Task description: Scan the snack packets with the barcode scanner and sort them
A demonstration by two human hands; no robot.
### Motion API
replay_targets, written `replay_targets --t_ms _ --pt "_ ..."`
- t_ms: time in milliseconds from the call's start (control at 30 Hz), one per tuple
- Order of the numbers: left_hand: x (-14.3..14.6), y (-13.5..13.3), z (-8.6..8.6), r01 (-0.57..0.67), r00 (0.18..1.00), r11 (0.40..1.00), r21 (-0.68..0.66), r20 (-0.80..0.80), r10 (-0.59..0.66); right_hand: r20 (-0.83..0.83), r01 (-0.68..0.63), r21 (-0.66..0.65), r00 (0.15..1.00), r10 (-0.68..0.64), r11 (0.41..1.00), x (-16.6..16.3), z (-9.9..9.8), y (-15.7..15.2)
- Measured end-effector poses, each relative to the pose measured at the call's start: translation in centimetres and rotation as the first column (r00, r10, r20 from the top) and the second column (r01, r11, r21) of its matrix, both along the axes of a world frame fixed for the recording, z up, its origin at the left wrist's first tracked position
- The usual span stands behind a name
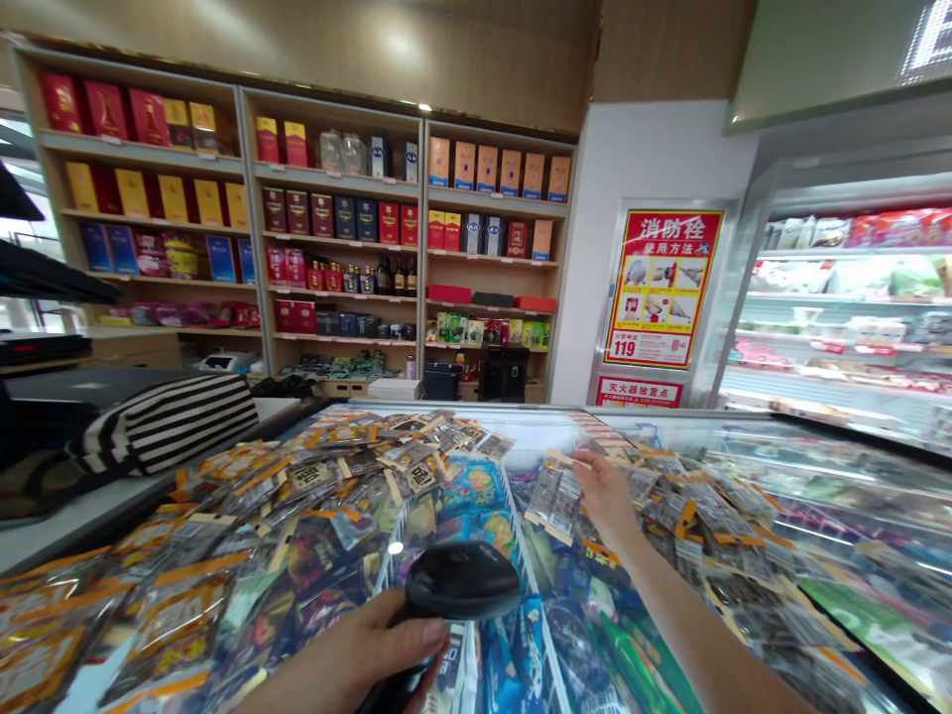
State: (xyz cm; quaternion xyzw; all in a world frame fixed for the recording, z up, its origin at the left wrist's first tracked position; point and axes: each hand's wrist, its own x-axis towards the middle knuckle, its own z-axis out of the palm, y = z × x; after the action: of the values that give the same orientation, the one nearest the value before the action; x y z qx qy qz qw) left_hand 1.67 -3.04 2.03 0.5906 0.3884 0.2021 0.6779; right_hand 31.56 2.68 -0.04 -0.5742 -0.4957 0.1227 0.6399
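Note:
My left hand point(398, 645) is closed round the handle of a black barcode scanner point(462, 580), its head tilted over the glass top of a chest freezer. Farther forward and to the right, my right hand point(601, 491) pinches the upper edge of a small snack packet point(554, 496) with grey print and cream borders. Many similar snack packets point(185, 615) with orange edges lie heaped on the glass to the left. Another heap of snack packets point(714, 511) spreads to the right, beside my right forearm. Bagged frozen goods show through the glass beneath the scanner.
A black-and-white striped bag point(175, 421) sits on the counter at left. Behind the freezer stand wooden shelves point(342, 238) of boxed bottles. A red fire-hydrant poster point(663, 288) hangs on the white wall, and a lit refrigerated display case point(848, 297) stands at right.

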Motion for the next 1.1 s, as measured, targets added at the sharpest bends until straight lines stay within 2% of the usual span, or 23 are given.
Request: replay_targets --t_ms 200,367,633,833,967,1100 --pt "0.3 -0.2 0.2 0.029 0.999 0.999 -0.019 0.029 -0.029 -0.064 -0.019 0.030 0.998 0.021 0.999 -0.1 -0.1 0.2" --pt "0.7 -0.4 0.4 0.004 1.000 0.999 0.040 -0.012 -0.003 -0.076 -0.036 -0.001 0.996 0.036 0.999 -0.1 0.3 -0.1" --pt "0.7 -0.3 0.4 0.028 0.999 0.998 0.047 0.019 -0.029 -0.078 -0.050 -0.001 0.996 0.050 0.999 -0.2 0.2 0.0" --pt "0.7 0.8 2.1 -0.019 0.999 0.992 0.122 0.044 0.014 -0.062 0.003 -0.015 0.998 -0.004 1.000 0.3 -0.1 0.5" --pt "0.8 2.0 3.6 0.085 0.995 0.978 0.192 0.027 -0.092 -0.067 0.014 -0.017 0.998 -0.015 1.000 0.7 -0.1 0.7" --pt "0.9 2.4 3.0 0.090 0.995 0.982 0.168 0.027 -0.096 -0.064 0.021 -0.047 0.998 -0.024 0.999 0.7 0.0 0.6"
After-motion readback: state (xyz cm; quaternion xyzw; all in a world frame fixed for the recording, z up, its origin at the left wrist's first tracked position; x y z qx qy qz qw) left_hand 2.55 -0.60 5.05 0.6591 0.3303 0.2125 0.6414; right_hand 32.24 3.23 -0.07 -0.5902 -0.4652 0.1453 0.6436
